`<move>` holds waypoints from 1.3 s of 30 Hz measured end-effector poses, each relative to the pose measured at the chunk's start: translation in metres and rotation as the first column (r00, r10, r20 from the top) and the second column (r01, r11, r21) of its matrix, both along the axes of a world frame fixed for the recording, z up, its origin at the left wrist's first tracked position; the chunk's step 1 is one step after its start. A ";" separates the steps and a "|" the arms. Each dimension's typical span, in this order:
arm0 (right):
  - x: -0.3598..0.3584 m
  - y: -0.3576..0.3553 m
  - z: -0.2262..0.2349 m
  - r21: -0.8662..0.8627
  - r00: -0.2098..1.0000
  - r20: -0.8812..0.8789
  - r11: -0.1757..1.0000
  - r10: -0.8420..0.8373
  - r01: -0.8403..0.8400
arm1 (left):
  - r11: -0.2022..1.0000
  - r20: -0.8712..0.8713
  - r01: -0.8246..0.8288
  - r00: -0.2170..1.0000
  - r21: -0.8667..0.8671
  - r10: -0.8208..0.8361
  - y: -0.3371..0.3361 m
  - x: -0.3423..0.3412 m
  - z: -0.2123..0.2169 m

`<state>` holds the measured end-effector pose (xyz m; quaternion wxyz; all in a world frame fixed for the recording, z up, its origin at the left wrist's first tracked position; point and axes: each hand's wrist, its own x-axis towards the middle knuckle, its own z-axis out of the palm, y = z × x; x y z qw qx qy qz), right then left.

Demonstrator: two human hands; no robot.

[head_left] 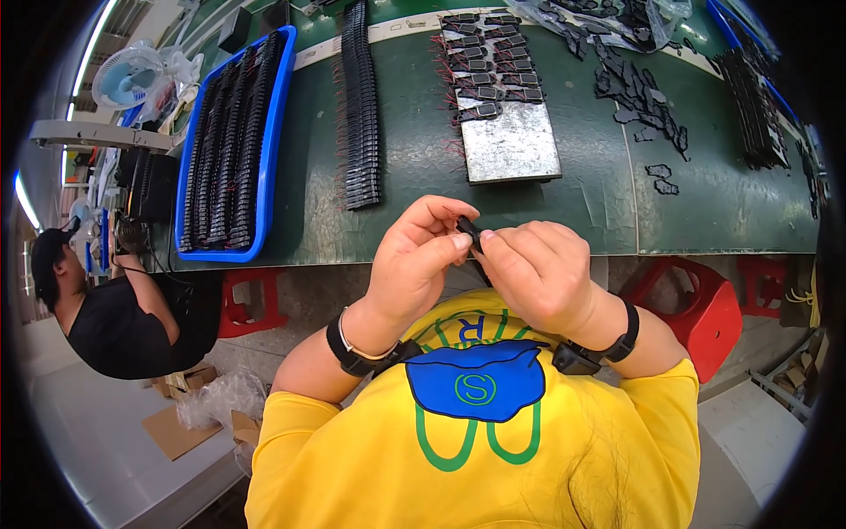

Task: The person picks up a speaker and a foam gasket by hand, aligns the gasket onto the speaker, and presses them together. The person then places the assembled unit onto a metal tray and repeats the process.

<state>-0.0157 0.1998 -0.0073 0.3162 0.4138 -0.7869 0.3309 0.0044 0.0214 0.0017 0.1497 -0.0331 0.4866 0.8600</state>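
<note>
Close to my chest, just off the table's near edge, I hold a small black plastic part [470, 231] between both hands. My left hand [412, 260] pinches it between thumb and fingers, and my right hand [542, 271] grips its other side with the fingers curled. The fingers cover much of the part, so its full shape is hidden. Straight ahead lies a silvery metal block [511, 145]. Across its far half, small black housings [480, 79] with red wires are laid in two columns.
A blue tray [286, 115] of black parts in rows stands left on the green table [590, 212]. Beside it runs a long row of black parts [359, 115]. Loose black pieces [634, 93] lie right. Red stools [692, 309] and a person [115, 309] at left flank me.
</note>
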 end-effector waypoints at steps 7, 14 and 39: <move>0.001 -0.004 0.003 -0.163 0.984 0.168 0.986 0.052 -0.025 | 0.998 -0.020 -0.024 1.000 -0.064 0.022 0.002 0.001 0.006; 0.002 -0.001 0.001 -0.251 0.941 0.314 0.967 0.127 -0.046 | 0.994 -0.040 -0.035 0.999 -0.108 0.031 0.000 0.001 0.006; 0.001 0.005 -0.002 -0.279 0.888 0.392 0.951 0.241 -0.134 | 0.862 -0.430 0.013 0.863 -0.507 -0.266 -0.026 -0.002 0.006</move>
